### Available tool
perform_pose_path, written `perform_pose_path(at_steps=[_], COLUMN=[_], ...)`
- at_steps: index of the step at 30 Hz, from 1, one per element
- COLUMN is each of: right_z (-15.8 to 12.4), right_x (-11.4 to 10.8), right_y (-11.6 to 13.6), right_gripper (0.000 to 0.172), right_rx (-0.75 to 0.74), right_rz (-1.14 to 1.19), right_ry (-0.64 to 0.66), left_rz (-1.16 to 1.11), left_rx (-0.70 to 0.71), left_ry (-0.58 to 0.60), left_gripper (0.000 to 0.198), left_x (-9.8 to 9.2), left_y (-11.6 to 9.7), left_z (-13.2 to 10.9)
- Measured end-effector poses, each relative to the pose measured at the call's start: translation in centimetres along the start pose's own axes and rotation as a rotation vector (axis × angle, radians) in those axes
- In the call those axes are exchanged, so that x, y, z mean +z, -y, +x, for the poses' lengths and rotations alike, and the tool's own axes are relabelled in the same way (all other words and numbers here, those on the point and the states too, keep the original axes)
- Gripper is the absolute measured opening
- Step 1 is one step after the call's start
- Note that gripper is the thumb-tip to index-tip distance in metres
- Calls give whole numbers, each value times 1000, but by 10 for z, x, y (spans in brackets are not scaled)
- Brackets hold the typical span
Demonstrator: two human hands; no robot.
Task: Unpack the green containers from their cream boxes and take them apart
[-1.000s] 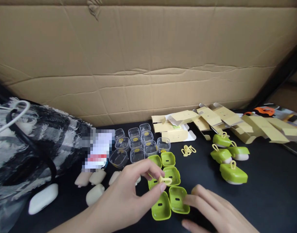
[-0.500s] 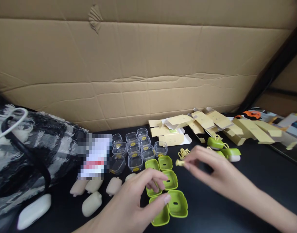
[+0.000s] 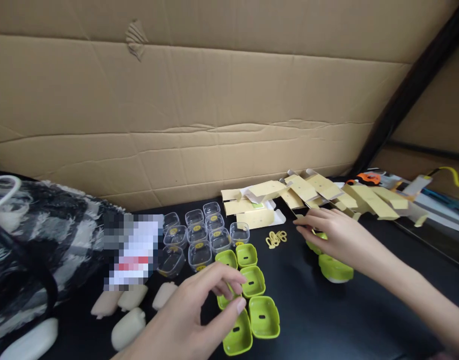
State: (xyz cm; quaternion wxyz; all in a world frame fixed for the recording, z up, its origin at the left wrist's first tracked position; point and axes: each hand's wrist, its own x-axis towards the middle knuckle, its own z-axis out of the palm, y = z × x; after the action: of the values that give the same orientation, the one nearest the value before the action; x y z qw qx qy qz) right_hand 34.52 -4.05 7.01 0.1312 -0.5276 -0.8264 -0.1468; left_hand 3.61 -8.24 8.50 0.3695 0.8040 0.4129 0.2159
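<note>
My left hand (image 3: 199, 305) hovers over the left part of a group of green trays (image 3: 265, 316), each with a dark slot in its floor. Its thumb and fingers are curved and apart, with nothing between them. My right hand (image 3: 327, 232) is above some green rounded cases (image 3: 336, 268) at the right and partly covers them. Its thumb and forefinger are slightly apart, and I see nothing between them. Left of that hand, a small heap of pale yellow loops (image 3: 276, 239) lies on the black table.
Clear tubs (image 3: 199, 255) with yellow stickers stand behind the trays. Pale rounded cases (image 3: 128, 328) lie at the left near a fringed cloth (image 3: 75, 240). Opened yellow cartons (image 3: 261, 216) line the back, below a cardboard wall (image 3: 199, 100). Orange-handled scissors (image 3: 369, 178) lie back right.
My right hand has moved from beside the loops to over the green cases; the yellow piece it pinched no longer shows in its fingers. The left hand keeps its place over the trays.
</note>
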Motion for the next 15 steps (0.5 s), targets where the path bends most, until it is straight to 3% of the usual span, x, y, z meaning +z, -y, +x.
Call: perform_pose_path(at_steps=[4, 7, 10, 13, 15], right_z=[-41, -66, -78, -76, -67], right_x=[-13, -2, 12, 8, -6], right_y=[-1, 4, 7, 12, 19], right_gripper=[35, 38, 36, 29, 22], right_rx=[178, 382, 484, 490, 372], right_rz=[-90, -95, 67, 240, 415], right_ry=[-33, 3, 31, 2, -18], left_rz=[-15, -38, -70, -156, -291], left_rx=[-17, -38, -52, -85, -119], left_ry=[24, 48, 58, 61, 89], left_gripper=[12, 10, 10, 12, 20], left_x=[-1, -1, 0, 1, 2], left_y=[3, 3, 1, 0, 1], left_z=[0, -1, -1, -1, 1])
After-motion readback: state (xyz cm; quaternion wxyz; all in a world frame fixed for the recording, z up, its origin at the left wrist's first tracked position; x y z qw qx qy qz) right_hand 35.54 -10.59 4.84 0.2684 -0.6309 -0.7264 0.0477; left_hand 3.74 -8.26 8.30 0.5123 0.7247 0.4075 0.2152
